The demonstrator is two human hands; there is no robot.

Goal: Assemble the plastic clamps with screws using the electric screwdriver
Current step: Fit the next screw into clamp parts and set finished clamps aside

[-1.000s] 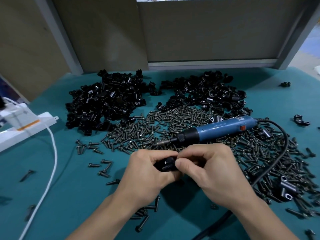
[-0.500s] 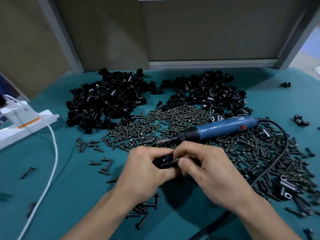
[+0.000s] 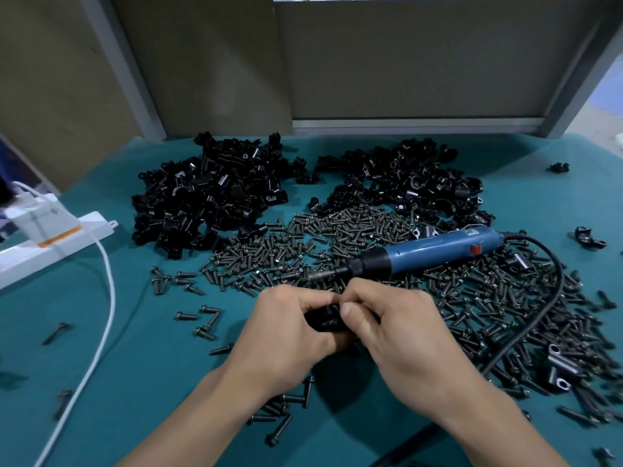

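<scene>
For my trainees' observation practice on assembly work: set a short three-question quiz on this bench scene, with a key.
1. True or false: a hand grips the electric screwdriver.
2. What do the left hand and the right hand hold between them? A) a black clamp B) a spanner C) a bottle
3. Fill in: the electric screwdriver lies on a spread of loose ___.
Key: 1 false; 2 A; 3 screws.
</scene>
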